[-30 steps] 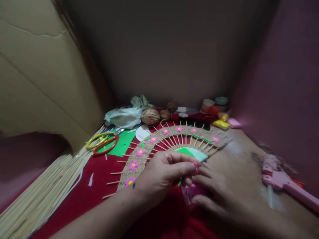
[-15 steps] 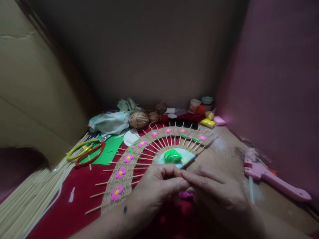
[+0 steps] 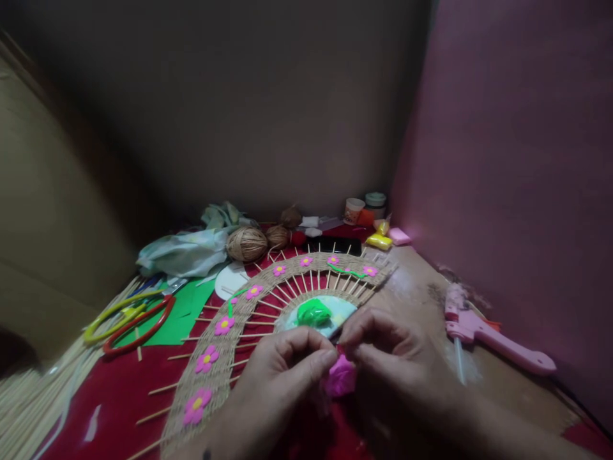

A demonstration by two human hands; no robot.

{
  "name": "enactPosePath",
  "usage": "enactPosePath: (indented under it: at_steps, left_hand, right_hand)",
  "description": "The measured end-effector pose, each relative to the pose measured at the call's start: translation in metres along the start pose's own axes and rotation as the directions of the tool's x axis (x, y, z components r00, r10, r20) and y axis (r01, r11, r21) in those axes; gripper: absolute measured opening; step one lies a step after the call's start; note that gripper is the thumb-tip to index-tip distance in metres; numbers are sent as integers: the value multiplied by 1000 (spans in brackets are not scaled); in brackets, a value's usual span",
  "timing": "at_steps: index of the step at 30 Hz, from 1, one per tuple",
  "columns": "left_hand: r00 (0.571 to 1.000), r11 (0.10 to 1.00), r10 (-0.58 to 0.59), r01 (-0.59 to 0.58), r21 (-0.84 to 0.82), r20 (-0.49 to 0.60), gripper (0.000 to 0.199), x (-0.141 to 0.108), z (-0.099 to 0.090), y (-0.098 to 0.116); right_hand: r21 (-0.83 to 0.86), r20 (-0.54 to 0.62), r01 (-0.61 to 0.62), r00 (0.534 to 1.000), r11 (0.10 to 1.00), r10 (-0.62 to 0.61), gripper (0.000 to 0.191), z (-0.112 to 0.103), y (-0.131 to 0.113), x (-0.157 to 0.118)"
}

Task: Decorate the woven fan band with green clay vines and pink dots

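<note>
My left hand (image 3: 297, 370) and my right hand (image 3: 387, 351) are close together in front of the fan's centre, each with thumb and forefinger pinched. What the fingertips hold is too small to make out. Just below them is a bright pink lump (image 3: 341, 377), apparently in clear plastic. Behind my hands lies a woven fan (image 3: 244, 306) with thin sticks, pink flowers with yellow centres and green curled strips. A green lump in plastic (image 3: 313, 313) rests on the fan's pale half-round centre (image 3: 343, 309).
Scissors (image 3: 167, 313) with red and yellow handles lie on green sheet (image 3: 191, 306) at left, beside many thin sticks (image 3: 29, 402). Twine balls (image 3: 246, 244), cloth (image 3: 184, 252), a cup (image 3: 354, 211) and yellow packets (image 3: 379, 241) stand behind. A pink glue gun (image 3: 498, 342) lies right.
My fingertips have parted slightly, and more of the pink lump shows below them. The whole scene has shifted left in the view as the camera turned.
</note>
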State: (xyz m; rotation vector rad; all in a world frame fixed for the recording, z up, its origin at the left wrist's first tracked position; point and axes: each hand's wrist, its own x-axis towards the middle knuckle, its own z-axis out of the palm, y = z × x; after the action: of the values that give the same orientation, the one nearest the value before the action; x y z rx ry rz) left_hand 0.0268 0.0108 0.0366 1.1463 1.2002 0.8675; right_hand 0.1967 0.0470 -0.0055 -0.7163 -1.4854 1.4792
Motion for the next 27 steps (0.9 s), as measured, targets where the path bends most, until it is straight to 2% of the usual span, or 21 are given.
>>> enactPosePath:
  at_steps: [2, 4, 6, 10, 14, 18, 20, 22, 25, 27]
  left_hand:
    - [1000, 1000, -8, 8, -1, 0, 23, 0, 0, -1]
    - [1000, 1000, -14, 14, 9, 2, 25, 0, -1, -2]
    - [1000, 999, -5, 5, 39, 1, 25, 0, -1, -3]
    - [1000, 994, 27, -27, 102, -1, 23, -2, -2, -4]
    - [998, 982, 69, -71, 173, 13, 20, -4, -1, -2]
    - [979, 920, 194, -205, 334, 67, 19, -5, 4, -4]
    - [953, 862, 281, -303, 405, 114, 17, -4, 5, -8]
    - [916, 795, 370, -399, 457, 157, 15, -3, 4, -12]
    - [841, 685, 493, -533, 496, 223, 12, -2, 3, -18]
    - [773, 597, 574, -620, 508, 270, 13, -2, 1, -21]
  right_hand:
    - [157, 47, -59, 998, 986, 52, 5, -1, 5, 3]
    - [258, 74, -94, 994, 961, 78, 14, -3, 7, 5]
    - [229, 60, -89, 995, 969, 77, 19, -5, 7, 8]
    - [16, 8, -88, 996, 996, 88, 10, -8, 1, 9]
    - [156, 32, -188, 982, 970, 185, 9, -6, -2, 9]
    - [117, 2, -205, 979, 972, 206, 16, -5, -3, 9]
    - [102, -25, -205, 978, 973, 209, 23, -6, -3, 9]
    - [132, -35, -208, 976, 969, 214, 21, -7, -3, 9]
    - [172, -17, -206, 977, 963, 212, 14, -7, -2, 9]
    - [189, -12, -204, 978, 961, 210, 17, -8, 0, 10]
